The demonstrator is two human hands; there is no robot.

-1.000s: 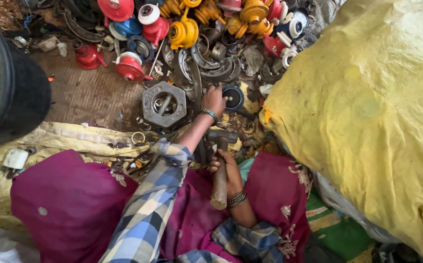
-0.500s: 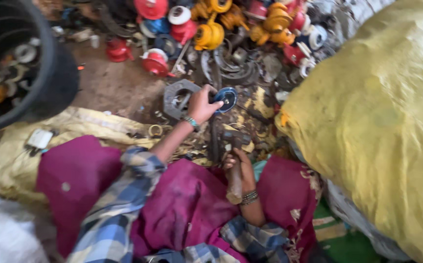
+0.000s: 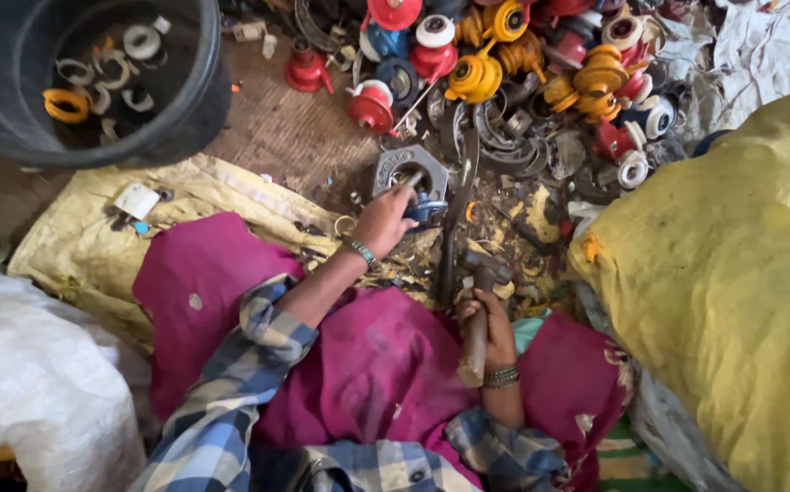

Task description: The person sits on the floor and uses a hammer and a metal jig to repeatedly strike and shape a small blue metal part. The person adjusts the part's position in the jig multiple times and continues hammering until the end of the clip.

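The left hand (image 3: 386, 221) reaches forward from a blue-and-white checked sleeve (image 3: 231, 401), its fingers curled around a small dark blue round part (image 3: 427, 209) that lies on the ground just below a grey metal housing with a round central hole (image 3: 410, 169); the hand pinches the blue part at its near edge. The right hand (image 3: 486, 319) is closed in a fist around the wooden handle of a hammer (image 3: 477, 333), whose dark metal head (image 3: 484, 266) points away from the body, near a long dark metal bar (image 3: 454, 219) standing roughly upright on the ground between the two hands. Both wrists carry bangles. A magenta cloth (image 3: 358, 355) covers the lap below the arms.

Beyond the hands the ground is heaped with scrap: red, yellow and white spool-shaped pieces (image 3: 477, 77), grey metal rings and curved strips (image 3: 504, 137). At the upper left stands a large black round tub (image 3: 194, 100) holding white and yellow rings. A flattened yellow sack (image 3: 94, 246) lies under the left knee with a small white box-shaped object (image 3: 136, 200) on it. A bulging yellow sack (image 3: 732, 273) fills the right side, and a white woven bag (image 3: 40, 383) sits at the lower left
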